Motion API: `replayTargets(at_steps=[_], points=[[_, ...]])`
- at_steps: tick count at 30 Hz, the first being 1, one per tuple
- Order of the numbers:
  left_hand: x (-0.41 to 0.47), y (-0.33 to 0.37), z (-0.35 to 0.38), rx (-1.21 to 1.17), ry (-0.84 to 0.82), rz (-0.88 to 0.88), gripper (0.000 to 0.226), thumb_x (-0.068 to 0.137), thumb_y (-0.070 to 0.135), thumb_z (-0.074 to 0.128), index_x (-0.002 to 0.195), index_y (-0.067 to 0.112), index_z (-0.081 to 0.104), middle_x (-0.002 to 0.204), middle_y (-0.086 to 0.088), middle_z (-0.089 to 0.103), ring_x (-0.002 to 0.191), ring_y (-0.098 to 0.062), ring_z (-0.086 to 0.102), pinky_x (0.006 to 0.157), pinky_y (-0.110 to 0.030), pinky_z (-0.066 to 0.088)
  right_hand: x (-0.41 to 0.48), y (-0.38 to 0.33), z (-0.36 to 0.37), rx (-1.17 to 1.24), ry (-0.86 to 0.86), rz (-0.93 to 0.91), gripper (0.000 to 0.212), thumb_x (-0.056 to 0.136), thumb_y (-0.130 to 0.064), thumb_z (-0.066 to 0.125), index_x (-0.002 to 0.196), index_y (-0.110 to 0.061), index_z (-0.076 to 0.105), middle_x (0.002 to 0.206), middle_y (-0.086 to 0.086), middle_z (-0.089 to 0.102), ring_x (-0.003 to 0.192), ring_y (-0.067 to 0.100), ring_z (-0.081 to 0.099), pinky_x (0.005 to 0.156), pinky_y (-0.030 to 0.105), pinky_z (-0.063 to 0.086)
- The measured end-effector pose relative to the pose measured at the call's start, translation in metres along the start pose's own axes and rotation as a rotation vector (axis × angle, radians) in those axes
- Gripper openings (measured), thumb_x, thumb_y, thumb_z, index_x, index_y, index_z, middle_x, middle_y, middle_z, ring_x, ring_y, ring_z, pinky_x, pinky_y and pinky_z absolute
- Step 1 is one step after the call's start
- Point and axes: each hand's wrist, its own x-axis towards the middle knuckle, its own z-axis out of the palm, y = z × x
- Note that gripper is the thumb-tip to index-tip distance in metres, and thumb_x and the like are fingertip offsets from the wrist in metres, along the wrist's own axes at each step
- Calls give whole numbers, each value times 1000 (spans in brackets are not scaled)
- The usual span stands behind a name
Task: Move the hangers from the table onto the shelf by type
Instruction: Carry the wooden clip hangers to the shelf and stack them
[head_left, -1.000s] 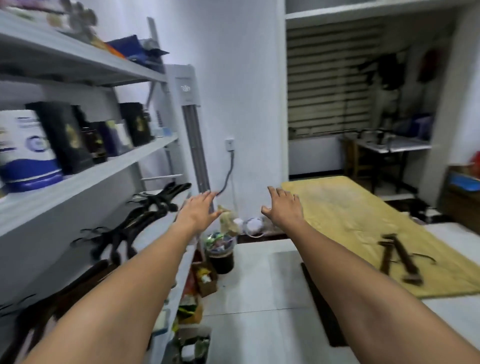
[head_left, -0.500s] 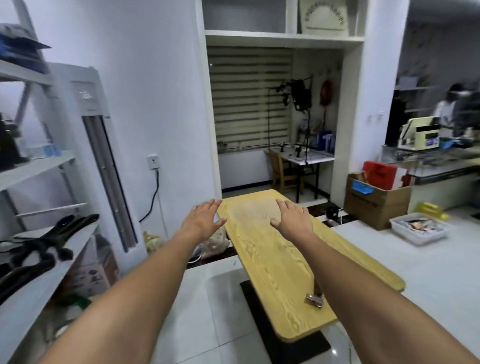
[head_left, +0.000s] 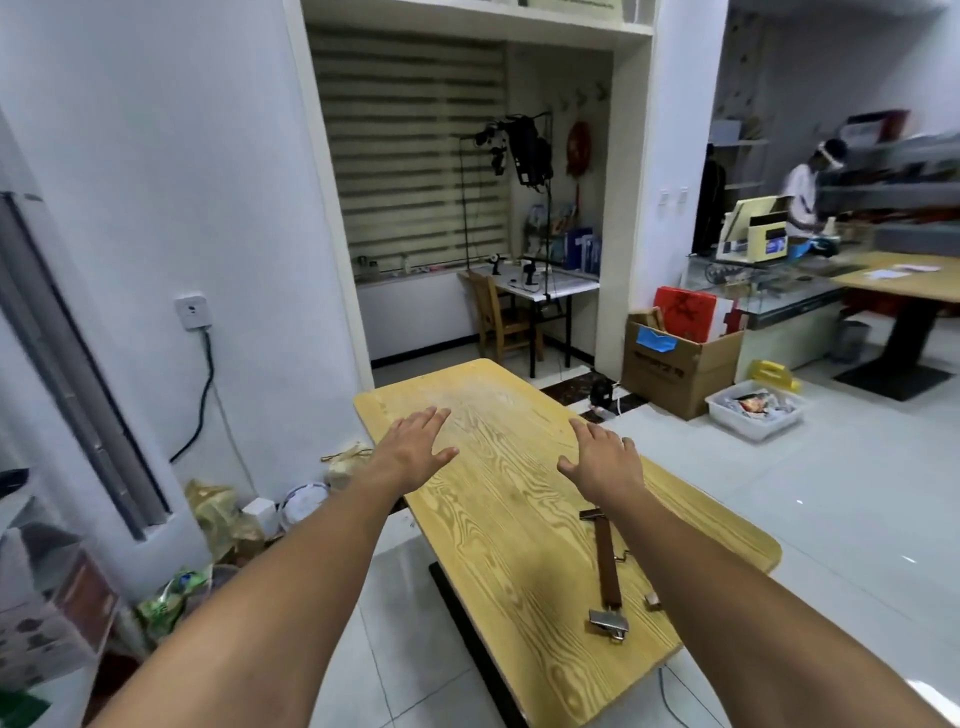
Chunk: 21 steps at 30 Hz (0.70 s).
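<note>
- Both arms reach out over the table (head_left: 498, 519), a long yellow wood-grain top running away from the camera.
- The left hand (head_left: 415, 448) is over the table's far left part, palm down, fingers straight and lightly spread, holding nothing.
- The right hand (head_left: 605, 460) is level with it toward the table's right side, also palm down with relaxed, spread fingers and an empty grip.
- Whether either palm actually touches the wood, I cannot tell.
- The hanger (head_left: 607, 566) lies flat on the table's near right part, just beside the right forearm.
- It is a dark brown bar with a metal clip at each end.
- Its long axis follows the table's length, one clip toward the far end and the other toward the near edge.
- A thin hook sticks out at mid-bar, pointing toward the table's right edge, where the forearm crosses.
- A small brown bit (head_left: 652, 603) peeks out by the forearm, too hidden to say what it is.
- Beyond the table's far right corner sit a cardboard box (head_left: 675, 364) and a white bin (head_left: 753, 413).
- Bags (head_left: 218, 514) are heaped on the floor left of the table.
</note>
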Motion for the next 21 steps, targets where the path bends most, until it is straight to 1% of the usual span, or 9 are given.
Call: replayTargets(at_steps=[3,7,13,17,21], points=[[48,-4,19,7,-24,73,66,98,47,36,153,21,9,160,-3,11,147,-19,13,120,-36,9,26,3,19,3,-7,74,69,95,-48,45,152,-21,20,152,6,35,137,26,35,113,43,26],[108,1,30,-6,-83,216,66,98,47,37,152,22,10,160,-1,10,147,-18,12,121,-36,9,58,4,29,-3,-18,166,68,95,-47,45,152,-22,20,153,7,33,139,27,33,114,44,23],[202,4,37,-14,-106,390,65,99,46,37,152,22,11,160,-1,10,147,-17,11,121,-34,7,113,11,31,7,33,328,66,95,-45,45,152,-21,20,153,7,33,138,27,33,113,43,23],[240,12,55,-6,-147,501,63,98,44,40,152,22,14,160,-1,14,147,-16,15,121,-33,8,129,22,45,-5,34,428,66,96,-44,44,152,-21,18,153,6,32,138,26,33,114,43,22],[264,35,73,-69,-140,626,58,99,40,41,150,23,20,158,2,21,145,-15,20,121,-32,11,131,41,58,-20,10,526,68,96,-44,43,153,-20,14,150,5,35,137,25,35,115,43,22]])
